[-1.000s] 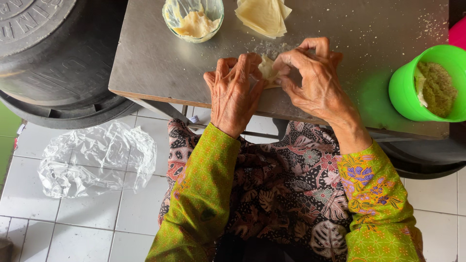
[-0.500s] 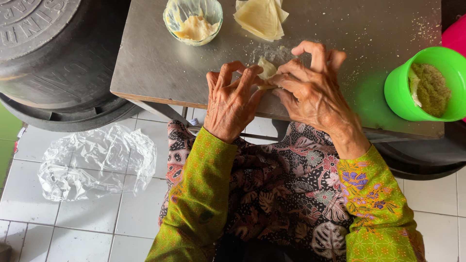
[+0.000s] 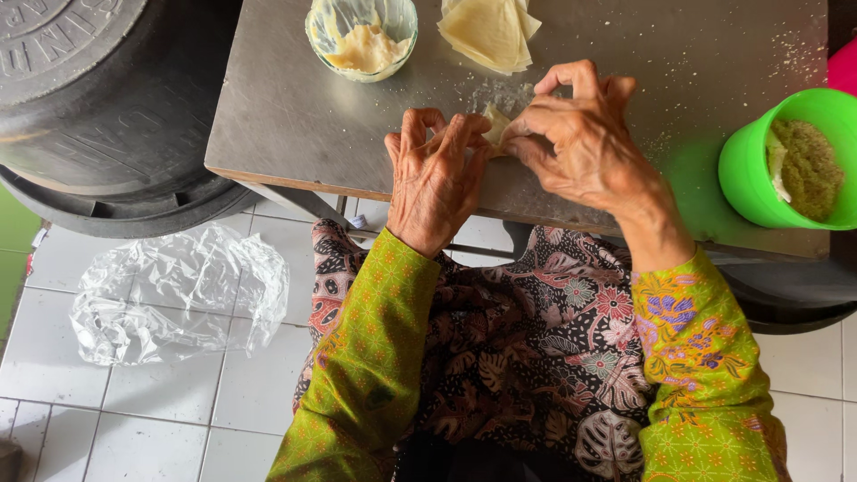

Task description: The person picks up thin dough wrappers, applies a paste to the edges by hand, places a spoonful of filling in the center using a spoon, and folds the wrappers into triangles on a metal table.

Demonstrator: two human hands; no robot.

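Though mostly hidden by fingers, small pale wrapper (image 3: pixel 496 123) sits near worktop (image 3: pixel 295 116) front edge, shape and axis unreadable. Left hand (image 3: pixel 435 178) and right hand (image 3: pixel 580 138) both pinch it. Wrapper stack (image 3: pixel 489 32) cut off at far edge.

A small clear bowl (image 3: pixel 361 37) with pale yellow paste sits up and to the left of the pinch, well apart from it. A stack of thin pale wrappers (image 3: pixel 489 31) lies just above it, near. A green cup (image 3: pixel 786 161) of brownish-green filling stands far off to the right. All rest on a grey metal table (image 3: pixel 286 107). Left of that looms a big black tub (image 3: pixel 98 116). Below left, on white floor tiles (image 3: pixel 178 411), lies crumpled clear plastic (image 3: pixel 174 295)
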